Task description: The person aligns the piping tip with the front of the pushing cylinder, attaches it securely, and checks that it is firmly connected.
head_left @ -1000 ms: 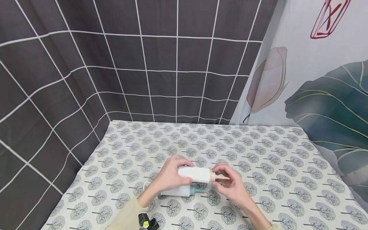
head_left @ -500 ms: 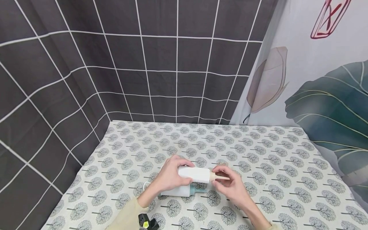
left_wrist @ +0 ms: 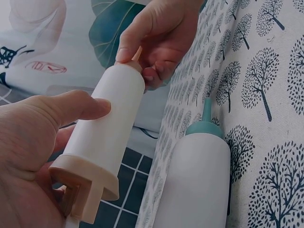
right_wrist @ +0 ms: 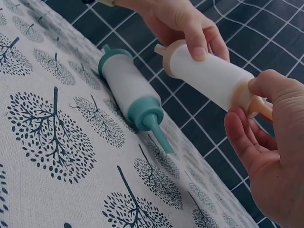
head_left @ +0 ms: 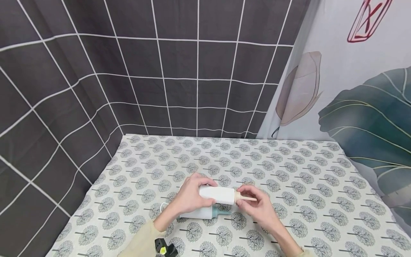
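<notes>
My left hand (head_left: 194,194) grips the white body of a squeeze bottle (head_left: 219,195), thumb on the near side. The bottle lies level, its beige nozzle cap (right_wrist: 243,97) facing right and a beige base with a bracket-like piece (left_wrist: 85,178) at its other end. At the nozzle end, my right hand (head_left: 258,207) pinches the beige cap between thumb and fingers, the thin spout pointing toward its palm. A second white squeeze bottle with a teal cap (left_wrist: 204,128) and teal base lies on the tablecloth just nearer to me, partly hidden behind my left hand in the head view.
A tablecloth with a tree print (head_left: 154,171) covers the table. Dark curtain with white grid lines (head_left: 179,71) hangs behind and to the left, and a leaf-patterned light curtain (head_left: 302,89) at the right. A white loop (head_left: 163,206) shows beside the left wrist.
The right fingers shift slightly around the beige cap, and its spout shows a little more plainly. The left hand and both bottles stay in place.
</notes>
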A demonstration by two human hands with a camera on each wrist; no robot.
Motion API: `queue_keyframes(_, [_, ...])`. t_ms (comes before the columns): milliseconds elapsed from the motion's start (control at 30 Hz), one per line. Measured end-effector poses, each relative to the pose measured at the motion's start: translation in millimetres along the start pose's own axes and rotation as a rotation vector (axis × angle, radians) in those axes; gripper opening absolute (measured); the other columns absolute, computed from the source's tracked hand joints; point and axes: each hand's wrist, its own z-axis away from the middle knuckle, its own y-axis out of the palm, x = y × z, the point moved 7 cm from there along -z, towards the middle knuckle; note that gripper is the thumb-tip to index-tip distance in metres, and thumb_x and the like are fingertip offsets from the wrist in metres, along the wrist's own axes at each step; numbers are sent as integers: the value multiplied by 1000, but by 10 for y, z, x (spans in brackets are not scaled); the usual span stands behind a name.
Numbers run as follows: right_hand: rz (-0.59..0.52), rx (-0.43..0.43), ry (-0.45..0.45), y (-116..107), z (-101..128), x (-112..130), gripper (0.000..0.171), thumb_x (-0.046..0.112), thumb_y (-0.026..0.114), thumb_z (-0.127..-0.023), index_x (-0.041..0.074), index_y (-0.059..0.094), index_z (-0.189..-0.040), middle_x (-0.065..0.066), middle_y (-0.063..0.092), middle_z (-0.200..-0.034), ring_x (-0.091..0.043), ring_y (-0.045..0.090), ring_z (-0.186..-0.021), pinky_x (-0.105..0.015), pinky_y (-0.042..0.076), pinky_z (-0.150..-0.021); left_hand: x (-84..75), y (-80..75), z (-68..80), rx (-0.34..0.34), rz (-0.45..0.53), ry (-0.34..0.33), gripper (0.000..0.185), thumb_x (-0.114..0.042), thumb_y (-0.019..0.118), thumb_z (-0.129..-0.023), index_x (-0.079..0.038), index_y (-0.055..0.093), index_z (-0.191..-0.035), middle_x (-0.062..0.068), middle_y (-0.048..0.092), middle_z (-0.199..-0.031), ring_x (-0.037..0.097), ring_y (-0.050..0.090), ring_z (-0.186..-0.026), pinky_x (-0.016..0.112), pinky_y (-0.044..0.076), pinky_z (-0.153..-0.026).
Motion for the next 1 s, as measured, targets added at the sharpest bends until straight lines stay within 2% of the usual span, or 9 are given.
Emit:
queue_keyframes(233, [-62, 34, 11, 7, -4, -6, 21, -7, 66, -90, -10, 61, -110, -15, 67, -93, -20, 66, -70, -30, 58, -64, 4, 0, -3, 3, -4, -13, 43, -12, 89, -65, -16, 76, -106, -1, 59, -101, 18, 48, -94, 44, 41, -80])
queue_keyframes(367, [-76, 42, 24, 7, -4, -14, 18, -5, 64, -92, -10, 61, -109, -13, 68, -88, -20, 65, -64, -29, 57, -60, 9, 2, -3, 3, -10, -12, 44, -12, 89, -65, -16, 76, -106, -2, 59, -100, 18, 48, -94, 44, 41, -81])
queue_keyframes(533, [-73, 38, 47, 1, -5, -28, 20, -4, 65, -91, -10, 61, -110, -13, 69, -88, -26, 65, -63, -32, 57, -58, 4, -1, -2, 1, -10, -6, 44, -11, 89, -65, -15, 76, -106, -3, 60, -100, 17, 48, -93, 44, 41, -80])
queue_keyframes(633, [-73, 40, 47, -3, 4, -29, 26, -5, 66, -91, -10, 60, -116, -17, 69, -94, -28, 64, -61, -34, 57, -55, 2, -2, -1, -1, -6, -4, 43, -11, 89, -64, -14, 76, -106, -3, 60, -100, 17, 48, -93, 44, 41, -80])
queue_keyframes(733, [-84, 51, 7, -6, 19, -9, 38, -9, 66, -88, -13, 54, -123, -23, 64, -106, -25, 66, -72, -35, 58, -58, 3, -4, 3, 0, 2, -6, 43, -10, 88, -65, -13, 75, -106, -3, 60, -99, 17, 48, -93, 45, 41, -81])
queue_keyframes(867, [-97, 56, -107, -20, 21, 57, 46, -16, 67, -82, -14, 51, -125, -26, 58, -114, -21, 63, -96, -34, 58, -75, 2, -6, 13, 3, 2, -8, 43, -9, 88, -65, -12, 75, -106, -2, 59, -98, 18, 48, -93, 47, 41, -80])
queue_keyframes(933, [-89, 63, -158, -17, 15, 91, 46, -18, 68, -80, -12, 52, -123, -24, 58, -113, -21, 62, -100, -33, 56, -83, 1, -8, 15, 2, -5, -10, 43, -9, 88, -65, -12, 75, -105, -2, 58, -98, 18, 48, -93, 47, 41, -80])
queue_keyframes(1000, [-73, 67, -182, -5, 9, 111, 47, -19, 68, -78, -8, 55, -121, -20, 59, -112, -22, 62, -99, -33, 56, -83, 0, -9, 18, 1, -15, -12, 43, -9, 88, -64, -13, 76, -105, -1, 58, -98, 18, 47, -93, 46, 41, -79])
